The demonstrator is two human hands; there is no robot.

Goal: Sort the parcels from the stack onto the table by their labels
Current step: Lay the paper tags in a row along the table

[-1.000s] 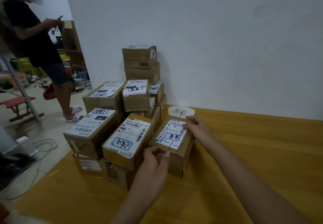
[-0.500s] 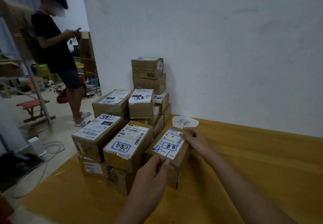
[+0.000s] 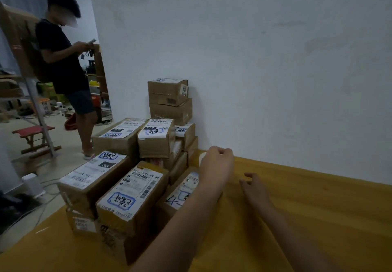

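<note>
Forearms cross the near table (image 3: 307, 218), both reaching toward the stack at the left. Nearest sits the parcel (image 3: 184, 189) just right of the stack, label up with blue handwriting, likely so it can be read and matched; the left forearm passes over it and hides its right half. Right hand (image 3: 253, 189) hovers near this parcel's right side, fingers loosely spread and slightly curled, holding nothing and, as far as I can tell, touching nothing. Farther on, the left hand (image 3: 216, 161) is curled into a loose fist with fingertips drawn together above a white tag (image 3: 202, 156) on the table; whether it pinches anything is hidden. Left of it the stack (image 3: 131, 176) rises in tiers against the wall (image 3: 275, 70), labels mostly upward. Far left, a person (image 3: 65, 63) stands.
</note>
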